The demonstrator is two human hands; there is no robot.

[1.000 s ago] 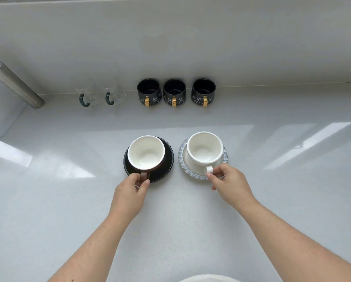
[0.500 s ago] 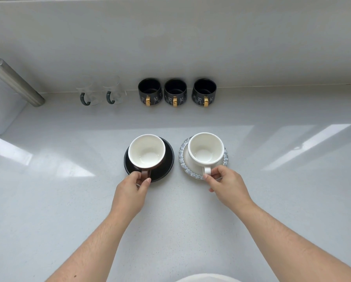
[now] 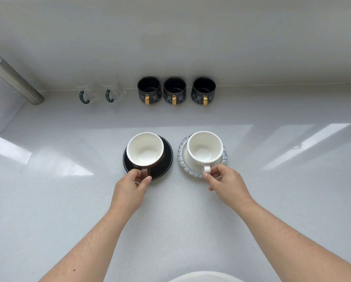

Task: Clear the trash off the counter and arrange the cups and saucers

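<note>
**Two cups, two saucers, two pinching hands**

While the brown cup (image 3: 145, 149) sits on its black saucer (image 3: 166, 159) mid-counter, the left hand (image 3: 130, 190) pinches its handle. Just beside it, the right hand (image 3: 228, 183) pinches the white cup (image 3: 204, 148) handle over the grey-rimmed saucer (image 3: 182, 159).

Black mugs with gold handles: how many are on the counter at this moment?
3, standing in a row along the back wall: left mug, middle mug, right mug, handles facing the camera. Nothing in view could be hiding another one.
</note>
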